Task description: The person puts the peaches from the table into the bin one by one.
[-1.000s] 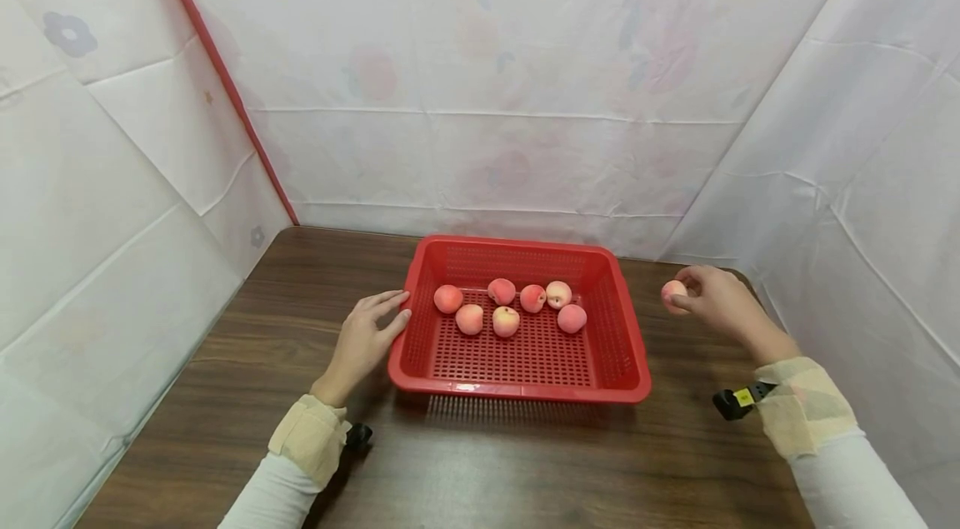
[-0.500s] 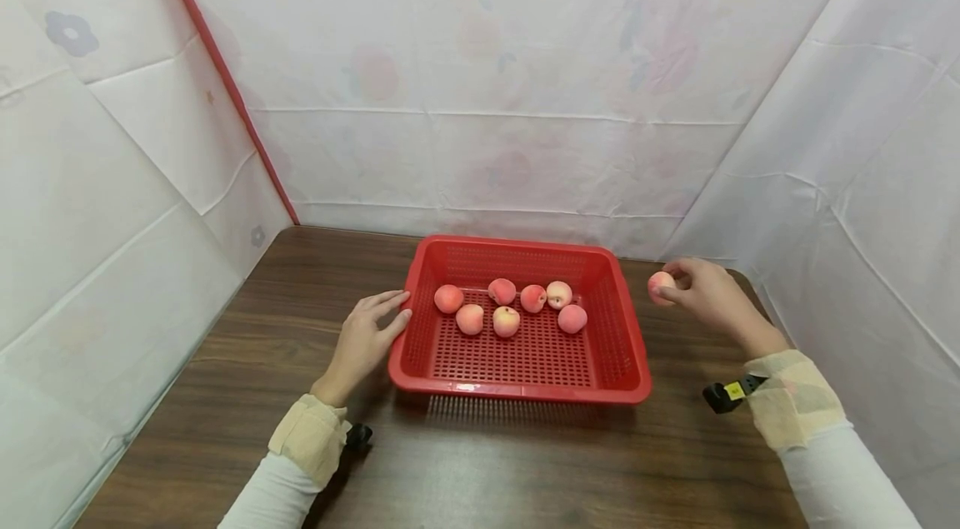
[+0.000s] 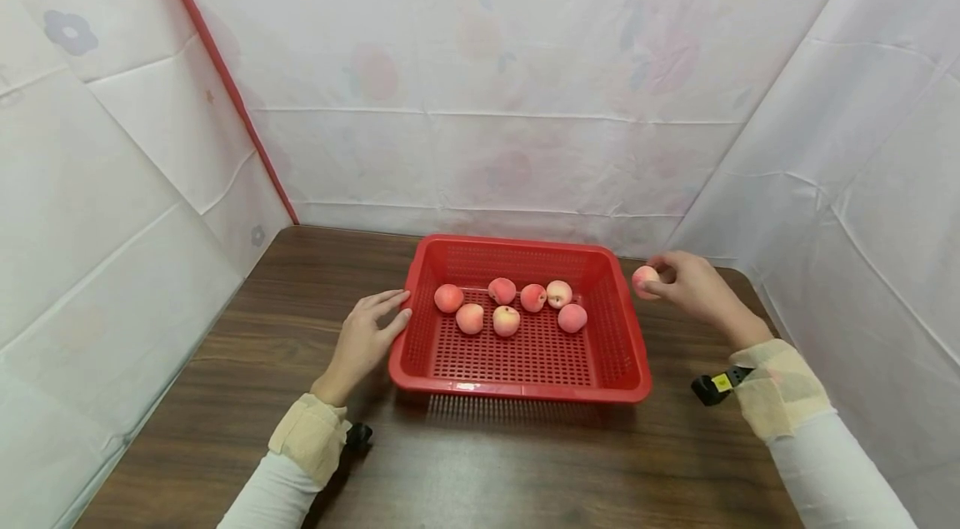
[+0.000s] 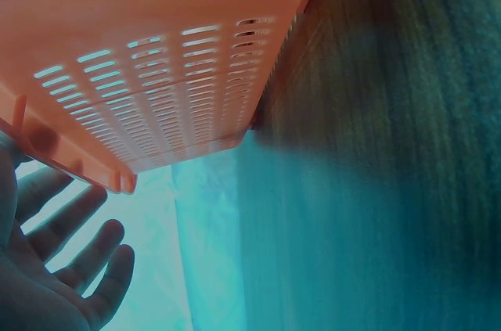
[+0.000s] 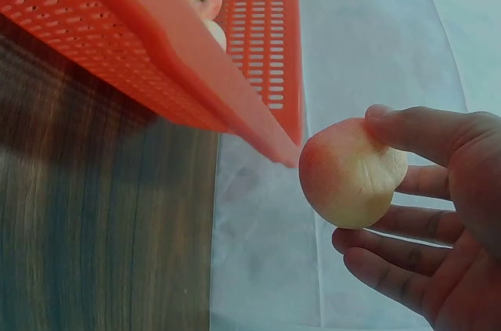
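A red plastic basket [image 3: 517, 391] with slotted walls stands on the table, several peaches [image 3: 506, 321] lying on its floor. Just off the basket's right rim, my right hand [image 3: 697, 287] pinches another peach [image 5: 348, 174] between thumb and fingers, held up in the air. On the opposite side, my left hand [image 3: 363, 341] touches the left rim with its fingertips. The left wrist view shows that hand's fingers [image 4: 66, 221] spread and fairly straight beside the rim; its thumb is mostly out of that frame.
The dark wood table [image 3: 480, 462] extends around the basket. White patterned sheeting [image 3: 510, 96] rises behind the table and along both sides, with a red strip [image 3: 217, 71] at the back left corner.
My right hand has moved left with the peach, from well right of the basket to close by its right rim. The left hand, the basket and the peaches inside have stayed put.
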